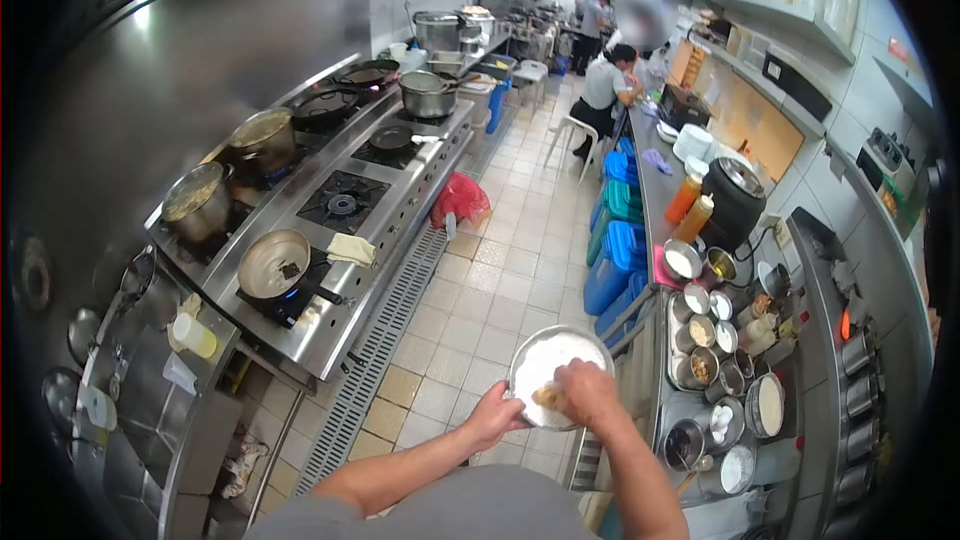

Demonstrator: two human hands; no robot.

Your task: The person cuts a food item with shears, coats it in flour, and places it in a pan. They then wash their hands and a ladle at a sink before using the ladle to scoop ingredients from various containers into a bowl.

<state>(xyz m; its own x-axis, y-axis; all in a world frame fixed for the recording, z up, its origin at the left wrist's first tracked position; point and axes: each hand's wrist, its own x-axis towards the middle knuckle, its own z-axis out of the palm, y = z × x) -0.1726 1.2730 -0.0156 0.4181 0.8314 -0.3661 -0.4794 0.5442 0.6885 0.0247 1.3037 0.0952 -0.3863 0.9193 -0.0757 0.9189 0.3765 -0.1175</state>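
Note:
A round metal bowl [562, 328] of white powder, which looks like flour, is held in front of my body above the tiled floor. My left hand [494, 416] grips the bowl's near left rim, thumb towards the edge. My right hand [588, 393] reaches into the bowl from the right, its fingers closed around a tan piece of food [547, 396] at the powder's surface. The exact kind of food cannot be made out, and my right hand hides part of it.
On the left, the stove [300, 325] carries a frying pan [275, 263] over a blue flame, and several pots. A counter [650, 210] on the right holds sauce bottles [684, 197] and many small bowls. A co-worker [606, 90] sits farther down the aisle.

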